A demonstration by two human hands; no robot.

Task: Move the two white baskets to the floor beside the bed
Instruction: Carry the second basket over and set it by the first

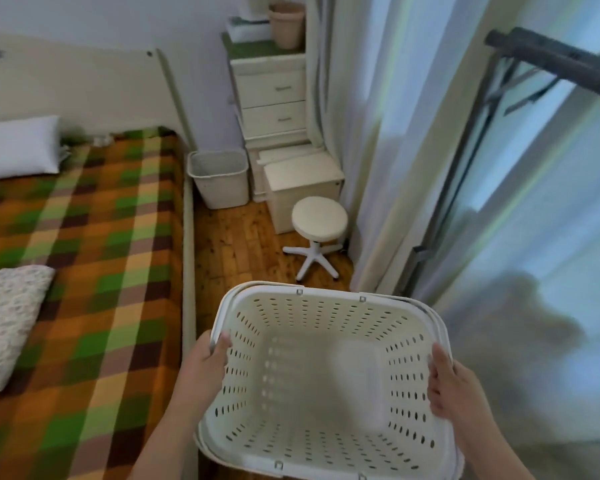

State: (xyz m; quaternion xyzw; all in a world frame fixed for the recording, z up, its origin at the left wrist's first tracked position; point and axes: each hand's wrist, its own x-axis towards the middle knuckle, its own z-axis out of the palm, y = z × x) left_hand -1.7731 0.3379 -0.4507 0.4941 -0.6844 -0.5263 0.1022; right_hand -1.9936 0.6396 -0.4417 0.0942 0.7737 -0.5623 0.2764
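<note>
Basket (326, 375) rim hides fingers (222, 342) of left hand (205, 362).

We reach both bare forearms forward and down from the bottom edge of the view. Our left hand (207, 355) closes its grip on the left rim of the white perforated plastic basket (323, 379), thumb hooked over the inside edge. Our right hand (445, 386) clasps the right rim, fingers (436, 375) curled down the inner wall. Both wrists are bent slightly inward.
</note>
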